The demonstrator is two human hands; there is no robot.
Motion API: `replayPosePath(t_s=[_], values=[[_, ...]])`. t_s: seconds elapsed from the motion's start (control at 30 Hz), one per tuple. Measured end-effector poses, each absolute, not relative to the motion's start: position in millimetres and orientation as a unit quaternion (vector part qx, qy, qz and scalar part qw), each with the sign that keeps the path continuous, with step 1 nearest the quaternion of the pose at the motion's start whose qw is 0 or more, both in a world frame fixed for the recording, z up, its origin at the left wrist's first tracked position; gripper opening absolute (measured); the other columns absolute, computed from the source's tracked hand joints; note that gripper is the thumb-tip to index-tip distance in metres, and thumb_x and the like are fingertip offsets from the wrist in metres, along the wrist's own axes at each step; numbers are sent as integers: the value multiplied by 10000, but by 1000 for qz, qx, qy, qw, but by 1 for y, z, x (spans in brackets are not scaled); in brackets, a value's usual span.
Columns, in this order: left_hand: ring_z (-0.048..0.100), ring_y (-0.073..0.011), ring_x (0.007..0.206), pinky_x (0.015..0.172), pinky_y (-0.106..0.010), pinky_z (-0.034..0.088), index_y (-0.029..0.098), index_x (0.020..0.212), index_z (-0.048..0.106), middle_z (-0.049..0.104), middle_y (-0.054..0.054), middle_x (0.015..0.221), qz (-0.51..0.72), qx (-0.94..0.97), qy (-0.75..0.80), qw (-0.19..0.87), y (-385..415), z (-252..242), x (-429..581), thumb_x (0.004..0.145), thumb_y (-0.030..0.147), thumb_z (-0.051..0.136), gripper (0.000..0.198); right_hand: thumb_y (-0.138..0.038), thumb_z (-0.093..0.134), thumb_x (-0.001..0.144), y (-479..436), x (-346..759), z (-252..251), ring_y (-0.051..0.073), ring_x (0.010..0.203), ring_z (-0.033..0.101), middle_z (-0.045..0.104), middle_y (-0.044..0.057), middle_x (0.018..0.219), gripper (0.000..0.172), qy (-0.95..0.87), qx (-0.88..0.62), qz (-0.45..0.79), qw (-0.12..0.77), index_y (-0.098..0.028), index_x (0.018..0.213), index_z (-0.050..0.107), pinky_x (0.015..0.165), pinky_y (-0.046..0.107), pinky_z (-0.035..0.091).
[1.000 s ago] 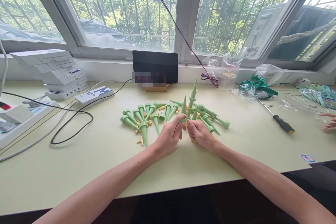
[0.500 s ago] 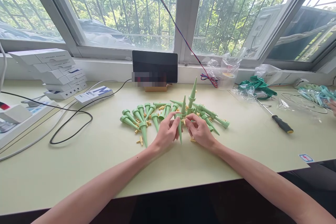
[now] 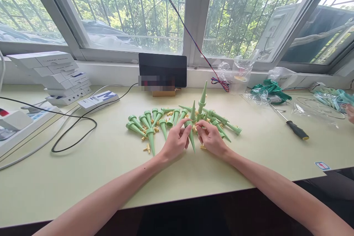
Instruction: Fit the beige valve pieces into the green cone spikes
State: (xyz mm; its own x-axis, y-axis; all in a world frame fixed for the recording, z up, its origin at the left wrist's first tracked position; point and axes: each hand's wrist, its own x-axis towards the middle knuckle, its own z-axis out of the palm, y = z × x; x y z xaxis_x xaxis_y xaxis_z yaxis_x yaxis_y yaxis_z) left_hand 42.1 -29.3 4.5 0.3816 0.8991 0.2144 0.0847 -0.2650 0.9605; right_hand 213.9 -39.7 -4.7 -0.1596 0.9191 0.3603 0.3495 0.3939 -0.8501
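Observation:
My left hand [image 3: 177, 139] is closed on a green plastic spike [image 3: 192, 142], gripping it near its capped top while the point slants down to the right. Close beside it, my right hand [image 3: 211, 137] is pinched at the spike's head; what its fingertips hold is hidden, though bits of yellow show there. Behind the hands, two green spikes stand point up, the taller spike [image 3: 202, 97] on the right. More green spikes [image 3: 151, 140] lie fanned out on both sides, with small yellow T-shaped fittings [image 3: 148, 148] among them.
A black-handled screwdriver [image 3: 297, 129] lies at right, near green material [image 3: 272, 92] in clear plastic. A dark screen [image 3: 163, 69] stands at the back. White boxes [image 3: 59, 77], cables and a power strip [image 3: 24, 127] occupy the left. Another person's hand [image 3: 350, 112] shows at the right edge.
The spike in my left hand has tilted, its point swinging a little to the right. Both hands stay in almost the same place.

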Motion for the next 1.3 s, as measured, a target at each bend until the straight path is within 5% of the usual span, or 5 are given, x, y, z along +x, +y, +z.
replayPosePath(t_s=[0.27,1.3], values=[[500,-129,478,534,-249,430,185,1310,492,495,54,562,399,717,358,446,-32,4,40,947,464,515,459,-476,442,988,-42,214,-1,109,430,364,428,-60,503,334,-684,-456,334,461,-219,778,473,455,251,318],[511,-124,503,562,-260,455,189,1321,492,543,40,617,383,767,344,382,-30,-2,40,944,433,529,451,-568,334,1002,-40,214,-7,113,466,309,357,-37,492,534,-707,-465,285,451,-222,595,330,471,279,267]])
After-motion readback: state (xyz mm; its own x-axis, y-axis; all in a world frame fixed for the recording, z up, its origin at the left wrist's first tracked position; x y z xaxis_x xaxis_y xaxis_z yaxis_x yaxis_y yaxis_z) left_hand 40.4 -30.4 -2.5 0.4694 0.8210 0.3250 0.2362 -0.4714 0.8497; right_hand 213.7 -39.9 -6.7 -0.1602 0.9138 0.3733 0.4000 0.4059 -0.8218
